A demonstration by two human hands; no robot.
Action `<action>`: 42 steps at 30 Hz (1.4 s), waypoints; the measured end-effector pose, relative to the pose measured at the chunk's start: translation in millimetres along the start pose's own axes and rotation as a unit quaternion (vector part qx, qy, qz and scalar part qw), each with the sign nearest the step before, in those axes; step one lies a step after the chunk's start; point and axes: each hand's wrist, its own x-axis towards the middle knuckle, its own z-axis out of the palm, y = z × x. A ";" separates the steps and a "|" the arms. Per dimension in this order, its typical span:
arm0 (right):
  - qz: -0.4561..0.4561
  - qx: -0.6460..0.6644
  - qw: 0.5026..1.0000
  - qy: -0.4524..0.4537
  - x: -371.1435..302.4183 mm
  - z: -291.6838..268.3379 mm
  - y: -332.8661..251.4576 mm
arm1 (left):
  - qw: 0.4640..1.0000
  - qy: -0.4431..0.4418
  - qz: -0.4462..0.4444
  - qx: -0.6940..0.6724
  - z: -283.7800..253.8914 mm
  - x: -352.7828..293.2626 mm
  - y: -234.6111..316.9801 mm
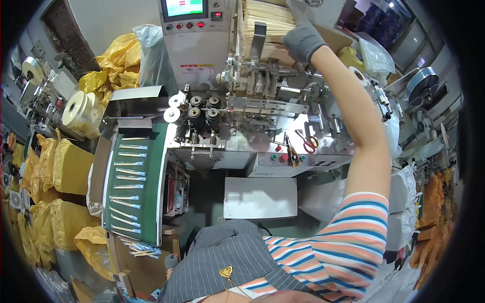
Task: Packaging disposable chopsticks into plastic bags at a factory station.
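Observation:
My right hand, in a grey glove, reaches far up to the hopper of a packing machine. Its bent fingers press together at the right edge of a thick stack of pale wooden sticks that look like chopsticks; whatever lies under the fingertips is hidden. Beside the stack rises a dark metal bracket. Low at my left side hangs my left hand, also gloved in grey, its fingers mostly hidden. Near it, a pile of wrapped sticks lies below the end of a green conveyor belt.
Several wrapped sticks lie spaced along the belt. Scissors and pliers rest on the machine's front ledge. Black rollers stand mid-machine, below a control screen. A white-topped box is before me; yellow sacks line the left.

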 end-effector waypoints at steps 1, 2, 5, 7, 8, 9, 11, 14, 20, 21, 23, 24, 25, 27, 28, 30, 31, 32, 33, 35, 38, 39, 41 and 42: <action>-0.013 -0.013 1.000 -0.006 1.1 -8.2 -0.7 | 1.000 0.006 0.008 0.001 1.8 -1.8 0.1; -0.014 -0.016 1.000 0.001 3.2 -5.2 4.6 | 1.000 0.011 0.009 -0.004 2.3 -4.3 -0.4; -0.010 0.014 0.995 0.097 3.2 9.4 29.8 | 0.999 0.015 0.021 -0.020 3.9 -2.0 2.7; 0.033 0.123 0.991 -0.048 4.8 -21.5 29.6 | 0.999 -0.010 -0.037 -0.027 -3.5 -12.8 -0.1; 0.030 0.126 0.991 -0.045 7.8 -27.7 30.7 | 0.999 -0.005 -0.040 -0.029 -4.7 -16.9 -2.6; 0.058 0.137 0.987 -0.059 8.8 -32.7 34.1 | 0.999 0.006 -0.026 -0.031 -5.3 -19.2 -3.9; 0.097 0.141 0.983 -0.062 15.2 -29.8 40.0 | 0.999 0.020 -0.013 -0.034 -7.4 -23.2 -6.6; 0.106 0.151 0.982 -0.051 25.7 -15.1 52.4 | 0.990 -0.016 -0.100 -0.094 -7.1 -30.2 -2.3; 0.316 0.349 0.812 0.345 30.5 19.7 86.8 | 0.999 0.004 -0.028 -0.044 -3.6 -42.0 -28.4; 0.317 0.343 0.814 0.346 22.4 16.0 90.5 | 0.995 -0.009 -0.057 -0.081 -5.2 -40.3 -27.9; 0.237 0.720 0.496 0.423 16.3 8.4 74.7 | 0.987 -0.012 -0.101 -0.122 -6.6 -51.4 -33.9; 0.234 0.722 0.496 0.422 9.2 0.4 57.9 | 0.984 -0.020 -0.113 -0.137 -8.3 -54.9 -37.6; 0.201 0.770 0.460 0.394 0.3 -10.4 33.6 | 0.980 -0.028 -0.125 -0.151 -10.5 -56.3 -42.2; 0.154 0.838 0.401 0.336 -11.7 -27.1 -16.2 | 0.999 -0.025 0.014 -0.014 -18.4 -55.6 -58.0; 0.146 0.859 0.381 0.309 -19.4 -30.8 -40.4 | 0.978 -0.026 0.160 0.128 -24.1 -51.7 -65.3; 0.094 0.901 0.339 0.255 -23.8 -44.2 -102.0 | 0.998 -0.031 -0.041 -0.032 -66.2 -84.6 4.7; 0.091 0.915 0.317 0.233 -27.6 -54.2 -133.6 | 0.994 -0.023 -0.050 -0.091 -55.0 -79.8 -29.6; 0.071 0.933 0.278 0.215 -30.4 -57.8 -160.3 | 0.988 -0.012 -0.061 -0.142 -58.5 -80.1 -48.8; 0.070 0.937 0.276 0.202 -38.1 -74.5 -193.4 | 0.984 0.000 -0.049 -0.172 -60.8 -85.3 -62.3; 0.036 0.953 0.259 0.153 -51.8 -99.8 -257.7 | 0.975 0.029 -0.058 -0.215 -64.1 -102.8 -90.3; -0.034 0.969 0.210 0.128 -81.2 -162.3 -365.5 | 0.958 0.065 -0.101 -0.262 -67.5 -148.6 -144.5; -0.073 0.965 0.214 0.130 -90.0 -183.9 -401.6 | 0.946 0.078 -0.106 -0.297 -71.1 -165.1 -166.6; -0.087 0.960 0.246 0.104 -112.9 -230.7 -470.6 | 0.953 0.096 -0.115 -0.264 -82.5 -200.8 -213.8; -0.092 0.957 0.263 0.083 -122.1 -251.0 -502.9 | 0.963 0.099 -0.112 -0.222 -83.2 -227.2 -237.5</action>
